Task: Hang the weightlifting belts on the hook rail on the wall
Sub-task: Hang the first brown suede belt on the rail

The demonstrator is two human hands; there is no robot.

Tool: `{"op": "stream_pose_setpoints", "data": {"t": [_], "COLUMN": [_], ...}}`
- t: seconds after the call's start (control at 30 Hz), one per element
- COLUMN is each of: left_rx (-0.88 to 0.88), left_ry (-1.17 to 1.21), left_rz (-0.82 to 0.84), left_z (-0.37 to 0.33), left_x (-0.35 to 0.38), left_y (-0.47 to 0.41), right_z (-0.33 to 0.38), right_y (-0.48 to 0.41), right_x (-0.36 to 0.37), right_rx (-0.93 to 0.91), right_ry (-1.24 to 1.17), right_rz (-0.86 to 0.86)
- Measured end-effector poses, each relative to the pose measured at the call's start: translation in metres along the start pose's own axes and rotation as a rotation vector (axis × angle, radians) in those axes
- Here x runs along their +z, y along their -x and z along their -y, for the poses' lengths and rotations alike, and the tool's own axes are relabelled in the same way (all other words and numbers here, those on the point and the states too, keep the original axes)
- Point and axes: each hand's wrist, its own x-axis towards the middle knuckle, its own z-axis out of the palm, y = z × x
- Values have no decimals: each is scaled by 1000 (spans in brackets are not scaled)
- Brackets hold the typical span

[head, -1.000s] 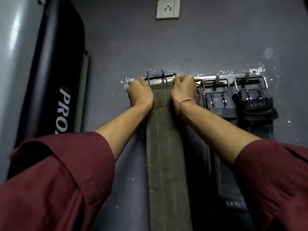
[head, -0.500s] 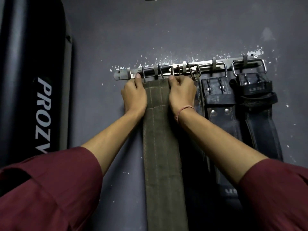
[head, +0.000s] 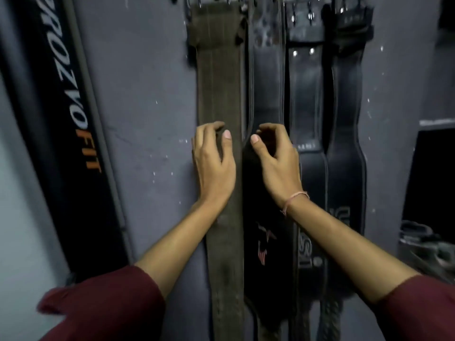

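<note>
Olive-green webbing makes up the belt that hangs flat and upright against the grey wall, its top reaching the upper edge of the view. The left hand lies over this olive belt's left edge about halfway down, thumb across the belt's face, fingers loosely curled and gripping nothing. The right hand sits just right of the olive belt at the same height, over the first black belt, its fingers likewise slack and bent, closing on nothing. The two hands are apart, with the olive belt's right edge between them.

Two more black leather belts hang further right of the olive belt, side by side and touching, with metal buckle prongs showing at their tops. A pink thread circles the right wrist. Maroon sleeves cover both forearms below the olive belt's midpoint. Well left of the olive belt leans a black padded panel with white and orange lettering.
</note>
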Motion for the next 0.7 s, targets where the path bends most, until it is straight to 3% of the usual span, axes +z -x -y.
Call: {"op": "stream_pose_setpoints", "data": {"t": [0.23, 0.4, 0.7], "left_rx": [-421, -587, -939], "left_ry": [161, 209, 177], "left_rz": [221, 381, 677], "left_z": [-7, -28, -53], "left_x": [-21, -27, -21], "left_y": [142, 244, 430], "right_z": [-44, -61, -117], "right_y": [135, 223, 373], "right_x": [-45, -78, -167], "right_rx": [323, 506, 923], "right_ry": [127, 188, 177], "right_rz": [139, 177, 80]}}
